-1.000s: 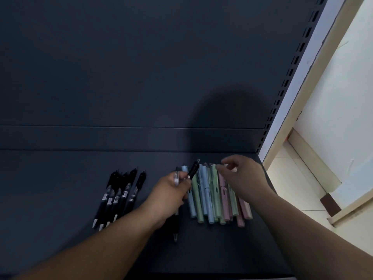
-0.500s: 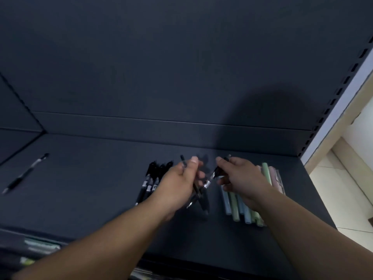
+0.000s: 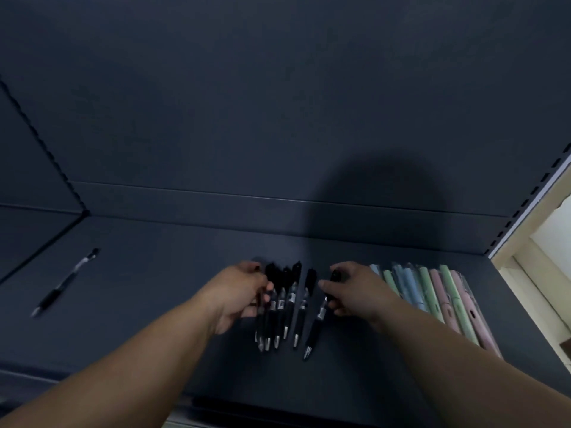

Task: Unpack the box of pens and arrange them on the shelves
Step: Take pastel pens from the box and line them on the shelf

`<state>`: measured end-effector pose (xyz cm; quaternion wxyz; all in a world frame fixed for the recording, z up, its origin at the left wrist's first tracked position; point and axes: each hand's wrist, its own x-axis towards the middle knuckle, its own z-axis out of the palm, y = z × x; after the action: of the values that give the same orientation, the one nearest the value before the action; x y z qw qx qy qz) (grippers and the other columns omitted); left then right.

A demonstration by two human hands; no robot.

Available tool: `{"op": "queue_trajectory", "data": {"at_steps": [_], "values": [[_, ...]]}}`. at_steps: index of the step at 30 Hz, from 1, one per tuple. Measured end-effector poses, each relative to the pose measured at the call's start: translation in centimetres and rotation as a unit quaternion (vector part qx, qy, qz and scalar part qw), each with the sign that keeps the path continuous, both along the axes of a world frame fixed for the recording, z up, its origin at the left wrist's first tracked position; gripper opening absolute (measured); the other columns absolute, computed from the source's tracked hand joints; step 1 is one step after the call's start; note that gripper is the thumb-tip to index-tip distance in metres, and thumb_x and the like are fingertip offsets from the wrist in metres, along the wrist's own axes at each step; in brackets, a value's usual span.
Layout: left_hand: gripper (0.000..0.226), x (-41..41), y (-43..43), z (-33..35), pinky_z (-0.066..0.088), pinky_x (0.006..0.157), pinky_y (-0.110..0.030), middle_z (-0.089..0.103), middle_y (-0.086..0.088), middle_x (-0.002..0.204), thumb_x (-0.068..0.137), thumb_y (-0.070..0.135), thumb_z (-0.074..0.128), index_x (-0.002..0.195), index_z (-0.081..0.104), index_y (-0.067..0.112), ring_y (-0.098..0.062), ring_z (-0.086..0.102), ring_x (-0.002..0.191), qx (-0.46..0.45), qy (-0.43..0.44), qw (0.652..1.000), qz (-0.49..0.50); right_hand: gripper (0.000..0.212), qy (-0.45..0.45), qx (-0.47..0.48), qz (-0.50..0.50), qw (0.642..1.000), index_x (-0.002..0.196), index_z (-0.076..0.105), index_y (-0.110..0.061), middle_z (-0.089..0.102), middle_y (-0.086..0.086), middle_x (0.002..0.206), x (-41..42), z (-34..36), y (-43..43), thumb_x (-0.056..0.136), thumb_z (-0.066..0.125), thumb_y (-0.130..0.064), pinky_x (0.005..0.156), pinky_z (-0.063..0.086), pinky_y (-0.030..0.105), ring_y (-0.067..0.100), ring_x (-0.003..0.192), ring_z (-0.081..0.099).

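Shelf (image 3: 154, 304), dim light. Black pens (image 3: 285, 304) lie in a row at centre, tips toward the viewer. Left hand (image 3: 239, 293) curls thumb and fingers round the row's leftmost pens. Right hand (image 3: 355, 288) pinches the end pen (image 3: 318, 319), just right of the row. Pastel pens (image 3: 432, 295) lie packed at right; lone pen (image 3: 63, 284) far left.

Head camera looks down, close over shelf (image 3: 154, 304).
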<state>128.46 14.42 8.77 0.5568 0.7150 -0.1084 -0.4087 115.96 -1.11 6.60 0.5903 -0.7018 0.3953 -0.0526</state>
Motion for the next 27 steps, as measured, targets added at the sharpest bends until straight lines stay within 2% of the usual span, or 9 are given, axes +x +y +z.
{"op": "queue_trajectory", "data": {"at_steps": [3,5,7,10,13,16,21,24,27], "values": [[0.051,1.1,0.6,-0.7,0.050,0.048,-0.020,0.064,-0.007,0.106,0.092,0.004,0.057,0.137,0.039,0.017,-0.012,0.058,0.063,0.000,-0.022,1.000,-0.021,0.063,0.022,-0.050,-0.005,0.998,0.134,0.043,-0.014,0.067,0.006,0.080,0.9,-1.0,0.5,0.080,0.077,-0.012,0.061,0.058,0.030,0.017,0.065,0.066],[0.041,1.6,0.8,-1.0,0.049,0.049,-0.018,0.063,-0.010,0.115,0.092,0.007,0.059,0.130,0.044,0.014,-0.012,0.061,0.066,-0.006,-0.038,0.999,-0.026,0.065,0.036,-0.093,-0.009,0.995,0.134,0.045,-0.016,0.064,0.000,0.078,1.1,-1.1,0.7,0.078,0.079,-0.015,0.069,0.059,0.033,0.017,0.069,0.066],[0.027,1.9,1.0,-1.3,0.049,0.050,-0.017,0.067,-0.010,0.105,0.092,0.009,0.061,0.116,0.050,0.008,-0.010,0.063,0.063,-0.013,-0.050,0.998,-0.024,0.061,0.056,-0.162,-0.009,0.985,0.130,0.048,-0.019,0.061,-0.004,0.086,1.2,-0.9,1.1,0.077,0.080,-0.026,0.072,0.055,0.031,0.015,0.079,0.064],[0.013,2.3,1.5,-1.5,0.047,0.050,-0.016,0.069,-0.008,0.085,0.088,0.012,0.066,0.097,0.059,0.008,-0.009,0.063,0.059,-0.020,-0.083,0.996,-0.016,0.046,0.055,-0.253,-0.008,0.966,0.120,0.055,-0.025,0.057,-0.008,0.089,1.8,-0.1,1.9,0.080,0.075,-0.035,0.060,0.039,0.015,0.007,0.080,0.056],[0.012,2.8,2.9,-1.5,0.045,0.050,-0.017,0.066,-0.006,0.068,0.084,0.014,0.072,0.088,0.061,0.009,-0.014,0.059,0.058,-0.022,-0.122,0.992,0.027,0.027,0.004,-0.281,0.019,0.959,0.106,0.062,-0.028,0.059,-0.010,0.083,3.6,0.5,3.2,0.083,0.072,-0.035,0.055,0.034,0.005,-0.001,0.073,0.055],[0.006,3.9,5.4,-1.7,0.046,0.056,-0.023,0.065,-0.001,0.067,0.084,0.018,0.072,0.085,0.066,0.015,-0.012,0.055,0.056,-0.012,-0.165,0.984,0.071,0.015,-0.030,-0.270,0.077,0.959,0.096,0.063,-0.030,0.062,-0.011,0.081,6.4,0.9,5.8,0.084,0.071,-0.034,0.054,0.040,0.004,-0.001,0.072,0.057],[0.019,8.5,11.7,-1.5,0.046,0.067,-0.011,0.071,0.007,0.094,0.089,0.013,0.062,0.107,0.069,0.017,-0.004,0.063,0.082,0.044,-0.263,0.957,0.115,0.016,-0.036,-0.269,0.168,0.948,0.095,0.066,-0.029,0.062,-0.012,0.082,11.2,0.0,11.5,0.082,0.072,-0.034,0.063,0.037,0.002,-0.001,0.076,0.057],[0.026,13.4,16.6,-0.1,0.042,0.077,-0.013,0.070,0.003,0.105,0.091,0.016,0.059,0.116,0.066,0.018,-0.010,0.063,0.098,0.125,-0.354,0.916,0.141,0.029,-0.016,-0.269,0.226,0.936,0.109,0.064,-0.030,0.060,-0.017,0.088,14.2,-0.4,15.2,0.082,0.072,-0.038,0.072,0.039,0.009,-0.002,0.079,0.055],[0.029,18.5,21.4,0.5,0.045,0.081,-0.021,0.069,0.000,0.112,0.091,0.019,0.058,0.120,0.064,0.019,-0.020,0.064,0.104,0.190,-0.398,0.884,0.155,0.046,0.010,-0.296,0.285,0.911,0.124,0.057,-0.032,0.060,-0.015,0.110,17.4,-0.1,18.7,0.081,0.071,-0.044,0.086,0.042,0.016,0.001,0.094,0.056]]}}
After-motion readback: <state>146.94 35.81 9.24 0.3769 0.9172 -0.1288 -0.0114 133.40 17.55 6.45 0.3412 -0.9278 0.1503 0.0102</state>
